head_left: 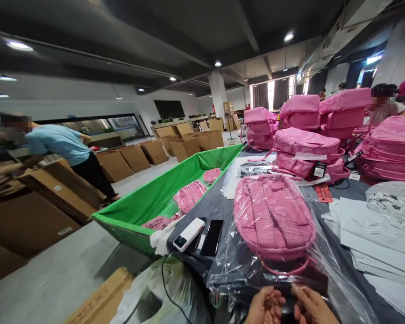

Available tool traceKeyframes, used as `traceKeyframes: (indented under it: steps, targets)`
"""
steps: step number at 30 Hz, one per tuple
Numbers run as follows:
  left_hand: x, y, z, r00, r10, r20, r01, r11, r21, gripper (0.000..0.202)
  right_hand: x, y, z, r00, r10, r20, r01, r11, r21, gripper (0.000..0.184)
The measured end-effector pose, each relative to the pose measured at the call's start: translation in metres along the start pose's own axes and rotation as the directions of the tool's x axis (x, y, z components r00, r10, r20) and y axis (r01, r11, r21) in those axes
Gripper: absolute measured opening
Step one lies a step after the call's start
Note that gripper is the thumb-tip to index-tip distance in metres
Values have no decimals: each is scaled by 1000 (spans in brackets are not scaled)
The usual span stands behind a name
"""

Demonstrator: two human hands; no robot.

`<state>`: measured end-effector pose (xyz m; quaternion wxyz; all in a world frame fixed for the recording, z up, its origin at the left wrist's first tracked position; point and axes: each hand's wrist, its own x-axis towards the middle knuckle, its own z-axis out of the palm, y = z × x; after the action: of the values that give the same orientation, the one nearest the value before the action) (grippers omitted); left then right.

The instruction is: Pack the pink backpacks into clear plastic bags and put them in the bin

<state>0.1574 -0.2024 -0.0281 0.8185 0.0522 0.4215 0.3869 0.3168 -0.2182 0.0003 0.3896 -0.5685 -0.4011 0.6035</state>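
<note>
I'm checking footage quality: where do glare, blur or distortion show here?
In the head view, glare streaks the clear bag around the pink backpack, a ceiling light at upper left burns white, and, toward the left edge, cardboard looks stretched and soft, probably lens distortion.

- Your dark table (213,208) occupies the frame's right side.
- Right of centre, you have one plastic-wrapped pink backpack (273,220).
- At lower centre, a black phone (212,238) and a white power bank (189,235).
- At upper right, piled pink backpacks (305,143).
- At right edge, white sheets (374,231).
</note>
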Motion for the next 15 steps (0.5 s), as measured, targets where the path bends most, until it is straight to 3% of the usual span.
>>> traceKeyframes:
  steps: [2,3,5,6,7,8,9,10,11,12,13,15]
  targets:
    - [-7,-7,-11,999,27,30,-30,995,100,32,-4,-3,-1,995,58,-77,-48,992,118,64]
    - [-10,-10,-14,994,92,53,-99,984,147,36,-9,-7,-3,991,40,-127,-21,989,146,64]
    - [-16,-10,-13,933,340,121,-360,889,282,45,-22,-18,-9,968,-126,-219,146,986,78,59]
    - [-18,-8,-8,858,479,187,-512,766,388,47,-29,-25,-13,935,-266,-236,273,962,-3,55]
    - [-18,-3,-1,752,599,277,-644,575,506,48,-33,-32,-18,883,-422,-206,408,906,-108,51]
    - [-18,3,7,616,687,387,-732,318,602,49,-35,-38,-23,807,-573,-144,536,813,-227,48]
    - [-15,10,16,458,734,502,-756,25,654,50,-34,-43,-27,720,-691,-60,634,691,-346,45]
    - [-11,18,25,296,742,602,-705,-255,661,52,-29,-45,-32,635,-772,27,696,556,-455,42]
    - [-6,26,33,154,723,673,-595,-476,648,54,-20,-46,-36,558,-823,107,723,419,-549,39]
    - [0,35,38,41,698,715,-459,-623,634,55,-10,-44,-40,501,-848,172,718,296,-630,39]
    - [6,43,42,-43,672,739,-334,-707,624,54,3,-40,-43,464,-860,211,685,197,-702,40]
    - [16,58,43,-123,615,779,-184,-785,591,50,30,-31,-48,408,-878,248,584,42,-811,47]
